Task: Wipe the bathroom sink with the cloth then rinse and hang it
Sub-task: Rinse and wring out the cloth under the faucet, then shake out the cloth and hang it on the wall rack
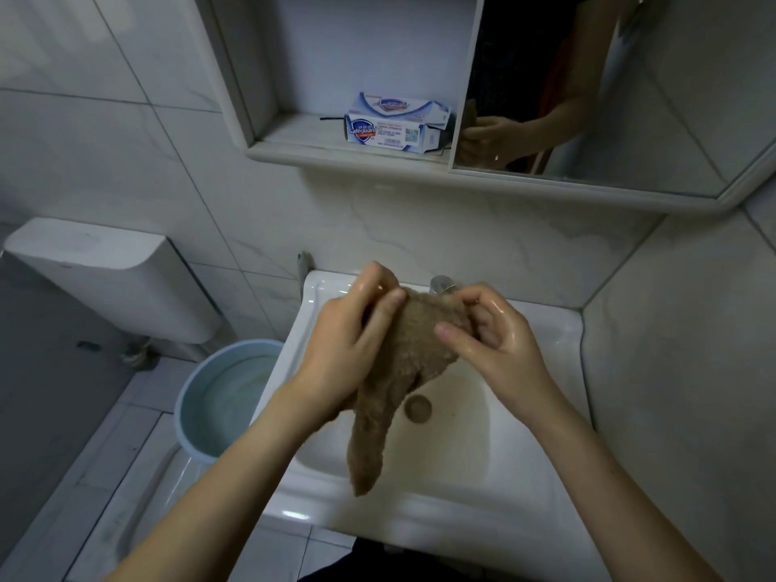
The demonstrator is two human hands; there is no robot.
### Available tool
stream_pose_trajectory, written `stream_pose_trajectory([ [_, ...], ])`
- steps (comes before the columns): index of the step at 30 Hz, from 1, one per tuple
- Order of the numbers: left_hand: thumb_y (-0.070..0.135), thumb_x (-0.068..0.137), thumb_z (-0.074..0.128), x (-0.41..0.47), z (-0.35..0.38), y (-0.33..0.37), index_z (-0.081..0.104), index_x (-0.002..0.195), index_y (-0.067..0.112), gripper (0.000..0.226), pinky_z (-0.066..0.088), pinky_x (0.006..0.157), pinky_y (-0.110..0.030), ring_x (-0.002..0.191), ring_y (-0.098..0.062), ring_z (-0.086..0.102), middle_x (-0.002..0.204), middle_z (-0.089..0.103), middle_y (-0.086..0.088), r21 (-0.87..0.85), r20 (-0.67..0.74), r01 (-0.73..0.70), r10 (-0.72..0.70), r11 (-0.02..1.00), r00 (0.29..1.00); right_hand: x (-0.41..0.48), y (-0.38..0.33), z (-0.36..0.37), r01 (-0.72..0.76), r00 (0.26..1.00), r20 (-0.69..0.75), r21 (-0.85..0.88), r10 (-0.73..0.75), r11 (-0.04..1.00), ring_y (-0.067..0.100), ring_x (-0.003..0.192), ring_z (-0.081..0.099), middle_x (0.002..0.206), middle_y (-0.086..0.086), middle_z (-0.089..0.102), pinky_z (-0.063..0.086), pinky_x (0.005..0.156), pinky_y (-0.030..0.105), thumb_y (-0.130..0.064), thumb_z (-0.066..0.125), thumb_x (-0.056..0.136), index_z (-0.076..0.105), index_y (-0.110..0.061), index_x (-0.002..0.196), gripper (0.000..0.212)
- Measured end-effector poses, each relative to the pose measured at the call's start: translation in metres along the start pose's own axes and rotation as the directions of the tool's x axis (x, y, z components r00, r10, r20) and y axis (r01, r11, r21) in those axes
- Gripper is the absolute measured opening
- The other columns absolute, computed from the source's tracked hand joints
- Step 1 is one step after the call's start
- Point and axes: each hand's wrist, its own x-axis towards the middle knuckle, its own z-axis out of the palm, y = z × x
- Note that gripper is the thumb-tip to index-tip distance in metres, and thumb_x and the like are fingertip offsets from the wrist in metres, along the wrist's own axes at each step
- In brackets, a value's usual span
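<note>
Brown cloth (403,350) is held up over the sink (546,329), just in front of the faucet (441,283), above the drain (418,408). Both hands are on it: left hand (348,342) has fingers curled round the upper left part, thumb pressing the top edge; right hand (491,329) pinches and bunches the upper right part, fingers curled in. Hands look wet and shiny.

Handling, judged: terry-type fabric, soft and limp, no stiffness, likely soaked so heavier than dry and prone to dripping; not fragile, not very slippery thanks to the pile. Best hold is the bunched top where the hands already are; gripping two separated spots allows rubbing or wringing.

Orientation: the bulk is wadded between the hands, one long tail hangs down. Long axis runs from the top near the faucet toward the near rim of the sink, free end pointing down toward the person, hanging clear of the basin floor.
</note>
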Motion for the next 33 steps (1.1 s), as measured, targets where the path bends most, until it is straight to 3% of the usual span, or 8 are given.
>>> stream_pose_trajectory([
  [2,0.018,0.101,0.049,0.002,-0.005,0.007,0.050,0.088,0.015,0.013,0.035,0.056,-0.018,0.060,-0.011,0.049,0.071,0.052,0.001,-0.079,-0.091,0.032,-0.039,0.996,0.995,-0.002,0.019,0.013,-0.119,0.992,0.041,-0.062,0.121,0.991,0.018,0.095,0.068,0.100,0.003,0.071,0.058,0.082,0.039,-0.022,0.078,0.077,0.066,-0.020,0.100,0.026],
  [5,0.019,0.101,0.050,0.002,-0.014,0.008,0.049,0.087,0.013,0.015,0.037,0.055,-0.027,0.060,-0.020,0.048,0.070,0.053,-0.006,-0.102,-0.116,0.072,-0.084,0.992,0.990,-0.010,0.055,0.029,-0.216,0.970,0.067,-0.212,0.235,0.953,0.028,0.084,0.068,0.089,0.012,0.069,0.056,0.074,0.052,-0.030,0.071,0.082,0.067,-0.014,0.091,0.019],
  [11,0.022,0.101,0.050,-0.003,-0.039,-0.033,0.048,0.084,0.013,0.019,0.032,0.052,-0.017,0.054,-0.006,0.042,0.060,0.052,0.005,-0.111,-0.210,0.282,-0.300,0.953,0.930,-0.013,0.039,0.020,-0.084,0.996,-0.043,-0.166,0.078,0.982,0.007,0.059,0.044,0.060,-0.009,0.047,0.036,0.056,0.021,-0.014,0.062,0.092,0.054,-0.011,0.077,0.017],
  [17,0.023,0.101,0.048,-0.049,-0.055,-0.074,0.059,0.090,0.020,0.016,0.050,0.067,-0.030,0.074,-0.010,0.059,0.082,0.063,0.004,-0.105,-0.157,0.448,-0.460,0.888,0.874,-0.002,-0.001,0.047,-0.007,0.999,0.046,0.024,0.006,1.000,0.009,0.066,0.049,0.068,0.002,0.053,0.041,0.060,0.019,-0.011,0.056,0.095,0.058,-0.006,0.080,0.016],
  [20,0.028,0.098,0.053,-0.096,-0.064,-0.091,0.057,0.095,0.035,0.009,0.048,0.071,-0.026,0.083,-0.007,0.061,0.100,0.062,0.009,0.054,-0.195,0.567,-0.549,0.822,0.813,0.000,-0.014,0.073,-0.028,0.989,0.149,0.064,0.018,0.998,0.007,0.067,0.058,0.067,-0.002,0.062,0.046,0.063,0.019,-0.008,0.053,0.096,0.058,-0.001,0.081,0.018],
  [24,0.022,0.098,0.053,-0.182,-0.080,-0.093,0.058,0.100,0.028,0.008,0.048,0.068,-0.026,0.080,-0.011,0.063,0.100,0.064,0.004,-0.023,-0.308,0.765,-0.732,0.644,0.607,-0.009,-0.019,0.109,-0.074,0.961,0.271,0.065,0.054,0.995,0.019,0.064,0.055,0.067,0.019,0.056,0.046,0.063,0.033,-0.015,0.055,0.096,0.058,-0.004,0.077,0.022],
  [28,0.020,0.098,0.053,-0.285,-0.090,-0.073,0.057,0.096,0.032,0.012,0.051,0.069,-0.032,0.080,-0.017,0.064,0.096,0.063,0.004,-0.120,-0.434,0.870,-0.813,0.479,0.388,-0.027,-0.025,0.141,-0.060,0.925,0.378,0.055,0.035,0.997,0.019,0.059,0.047,0.064,0.012,0.053,0.042,0.056,0.025,-0.014,0.056,0.095,0.057,-0.003,0.077,0.020],
  [33,0.019,0.097,0.054,-0.403,-0.069,-0.040,0.061,0.087,0.031,0.017,0.051,0.076,-0.040,0.083,-0.025,0.063,0.088,0.066,0.001,-0.409,-0.552,0.869,-0.834,0.278,0.007,-0.053,-0.008,0.184,-0.115,0.887,0.458,0.082,0.065,0.990,0.009,0.067,0.066,0.075,0.004,0.074,0.054,0.060,0.019,-0.007,0.058,0.091,0.064,-0.007,0.081,0.012],
])
